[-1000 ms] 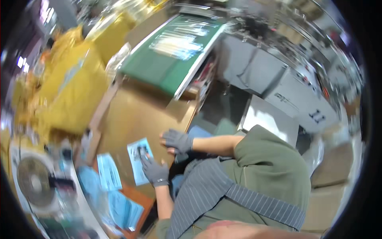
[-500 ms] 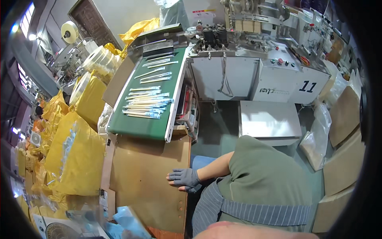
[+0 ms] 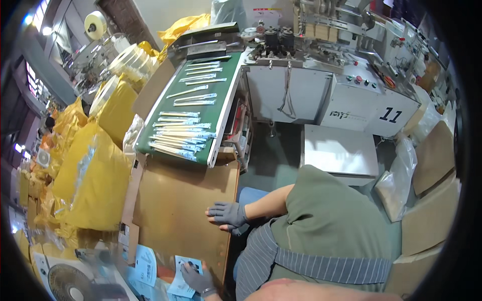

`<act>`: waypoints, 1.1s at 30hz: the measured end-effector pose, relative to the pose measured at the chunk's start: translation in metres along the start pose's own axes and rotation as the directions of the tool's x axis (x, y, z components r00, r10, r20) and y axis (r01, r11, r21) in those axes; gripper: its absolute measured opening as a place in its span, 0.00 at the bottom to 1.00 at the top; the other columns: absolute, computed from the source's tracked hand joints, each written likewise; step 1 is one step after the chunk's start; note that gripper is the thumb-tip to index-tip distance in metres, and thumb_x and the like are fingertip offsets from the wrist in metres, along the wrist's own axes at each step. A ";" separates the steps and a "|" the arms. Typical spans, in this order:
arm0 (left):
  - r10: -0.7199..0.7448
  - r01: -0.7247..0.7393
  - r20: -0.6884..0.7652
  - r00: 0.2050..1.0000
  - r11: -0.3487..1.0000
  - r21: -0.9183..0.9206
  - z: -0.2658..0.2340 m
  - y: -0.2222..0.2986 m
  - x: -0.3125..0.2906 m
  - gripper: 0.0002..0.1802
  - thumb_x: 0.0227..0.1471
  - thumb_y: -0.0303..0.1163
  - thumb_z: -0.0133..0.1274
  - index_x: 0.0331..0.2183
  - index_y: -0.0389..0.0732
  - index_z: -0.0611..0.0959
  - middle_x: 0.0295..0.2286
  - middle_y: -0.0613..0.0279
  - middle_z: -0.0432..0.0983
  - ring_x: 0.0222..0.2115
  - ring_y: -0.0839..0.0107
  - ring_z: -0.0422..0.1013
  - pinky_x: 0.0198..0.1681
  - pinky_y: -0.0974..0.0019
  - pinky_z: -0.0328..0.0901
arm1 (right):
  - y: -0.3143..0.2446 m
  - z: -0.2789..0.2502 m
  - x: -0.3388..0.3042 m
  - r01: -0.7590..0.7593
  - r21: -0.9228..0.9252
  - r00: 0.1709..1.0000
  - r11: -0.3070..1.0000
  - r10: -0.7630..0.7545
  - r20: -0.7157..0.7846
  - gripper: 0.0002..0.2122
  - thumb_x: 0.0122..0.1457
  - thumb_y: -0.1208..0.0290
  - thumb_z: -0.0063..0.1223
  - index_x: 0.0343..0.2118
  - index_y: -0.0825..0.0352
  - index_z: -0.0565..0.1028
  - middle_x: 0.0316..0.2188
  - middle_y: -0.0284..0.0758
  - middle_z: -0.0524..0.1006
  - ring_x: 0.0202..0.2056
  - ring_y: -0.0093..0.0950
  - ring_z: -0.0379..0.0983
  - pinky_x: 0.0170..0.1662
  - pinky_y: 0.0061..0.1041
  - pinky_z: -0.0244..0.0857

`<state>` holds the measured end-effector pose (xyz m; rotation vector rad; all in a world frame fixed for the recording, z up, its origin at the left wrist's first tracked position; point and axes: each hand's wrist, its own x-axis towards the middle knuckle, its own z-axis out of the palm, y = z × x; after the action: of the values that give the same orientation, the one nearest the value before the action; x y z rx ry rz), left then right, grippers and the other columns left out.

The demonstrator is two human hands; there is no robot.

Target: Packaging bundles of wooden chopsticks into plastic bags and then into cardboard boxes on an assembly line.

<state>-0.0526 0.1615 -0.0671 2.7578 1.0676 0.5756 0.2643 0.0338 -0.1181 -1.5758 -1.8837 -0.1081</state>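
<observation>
Head view, seated person at a brown cardboard worktop (image 3: 186, 200). My right hand (image 3: 228, 214), mid-frame, lies flat and open on the board, its grip empty. My left hand (image 3: 197, 277), at the lower edge, rests its gloved fingers on a blue-and-white packet (image 3: 182, 271). I cannot tell whether that grip pinches the packet or only presses on it.

More packets (image 3: 146, 261) lie just beside it, near a fan (image 3: 70, 283). On the green belt (image 3: 221, 100) above lie wrapped sticks (image 3: 181, 135).

Risk, as I judge it: gloved fingers could drag two packets at once, or slide one off the worktop edge.
</observation>
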 end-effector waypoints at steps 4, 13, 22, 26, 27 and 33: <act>-0.071 0.059 -0.078 0.994 0.986 -0.153 0.035 0.048 0.058 0.28 0.50 0.40 0.53 0.49 0.34 0.70 0.50 0.37 0.63 0.50 0.44 0.61 0.52 0.50 0.58 | 0.001 0.005 0.007 0.008 0.012 0.999 1.000 -0.009 0.048 0.24 0.53 0.58 0.46 0.52 0.66 0.65 0.55 0.47 0.62 0.57 0.43 0.57 0.58 0.46 0.50; -0.305 0.338 -0.259 0.916 0.936 0.092 0.095 0.053 0.111 0.33 0.52 0.51 0.47 0.50 0.35 0.69 0.52 0.40 0.62 0.54 0.48 0.58 0.57 0.50 0.51 | -0.005 -0.013 0.009 0.039 -0.024 0.999 0.999 -0.039 -0.025 0.23 0.52 0.57 0.45 0.48 0.68 0.67 0.51 0.47 0.65 0.54 0.44 0.61 0.56 0.45 0.52; -0.278 0.310 -0.261 0.924 0.947 0.089 0.092 0.057 0.111 0.33 0.52 0.51 0.47 0.50 0.34 0.70 0.52 0.41 0.62 0.54 0.48 0.58 0.56 0.50 0.52 | -0.008 -0.016 0.007 0.020 0.004 0.999 1.000 -0.020 -0.029 0.23 0.51 0.59 0.47 0.48 0.68 0.67 0.51 0.47 0.66 0.54 0.44 0.61 0.56 0.45 0.53; -0.282 0.319 -0.277 0.919 0.943 0.098 0.090 0.055 0.111 0.32 0.52 0.50 0.48 0.49 0.34 0.71 0.50 0.41 0.64 0.53 0.48 0.59 0.56 0.51 0.53 | -0.011 -0.017 0.013 0.014 0.053 1.000 0.999 -0.014 0.001 0.24 0.51 0.60 0.48 0.49 0.67 0.67 0.53 0.47 0.64 0.54 0.45 0.60 0.56 0.45 0.53; -0.283 0.316 -0.267 0.921 0.945 0.088 0.088 0.060 0.112 0.31 0.52 0.50 0.47 0.49 0.34 0.71 0.51 0.41 0.63 0.53 0.48 0.59 0.55 0.50 0.53 | -0.012 -0.018 0.015 -0.064 0.122 0.998 0.991 0.064 0.006 0.24 0.51 0.61 0.49 0.50 0.67 0.66 0.54 0.48 0.62 0.55 0.46 0.59 0.57 0.44 0.53; -0.276 0.315 -0.307 0.911 0.945 0.084 0.081 0.069 0.116 0.29 0.52 0.48 0.48 0.46 0.34 0.73 0.49 0.41 0.66 0.51 0.47 0.61 0.55 0.52 0.54 | 0.024 -0.038 0.129 -0.179 -0.012 0.977 0.984 0.176 -0.120 0.33 0.50 0.55 0.53 0.55 0.70 0.60 0.57 0.56 0.55 0.58 0.54 0.51 0.59 0.45 0.49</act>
<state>0.1003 0.1893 -0.0889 2.5896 1.6092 0.9150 0.2960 0.1315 -0.0284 -1.7075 -1.6489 -0.1420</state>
